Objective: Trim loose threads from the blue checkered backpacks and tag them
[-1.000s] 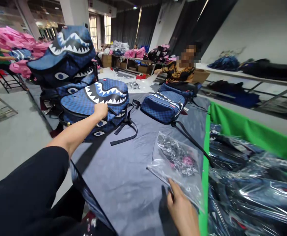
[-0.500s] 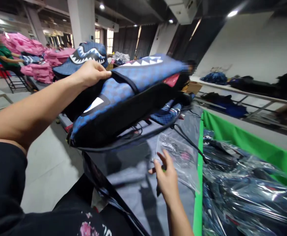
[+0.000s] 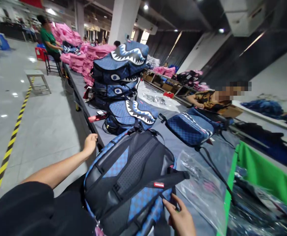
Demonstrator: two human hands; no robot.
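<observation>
A blue checkered backpack point(image 3: 131, 177) lies back-side up on the grey table point(image 3: 180, 144) right in front of me, its black padded back and straps showing. My left hand point(image 3: 90, 143) is curled at the bag's left edge by the table's side; what it grips is hidden. My right hand point(image 3: 181, 218) touches the bag's lower right corner with fingers apart. A clear plastic bag point(image 3: 202, 183) with dark contents lies just right of the backpack.
More shark-mouth backpacks point(image 3: 120, 70) are stacked at the table's far left, one point(image 3: 131, 114) lying flat and another point(image 3: 189, 126) to the right. A seated person point(image 3: 208, 100) works across the table. Green cloth point(image 3: 266, 170) and plastic-wrapped bags point(image 3: 261, 213) lie at right. Pink bags point(image 3: 79, 55) and a standing person point(image 3: 48, 37) are far left.
The backpack went from the pile, through the air, down onto the table in front of me, back-side up. My right hand left the plastic bag and now touches the backpack.
</observation>
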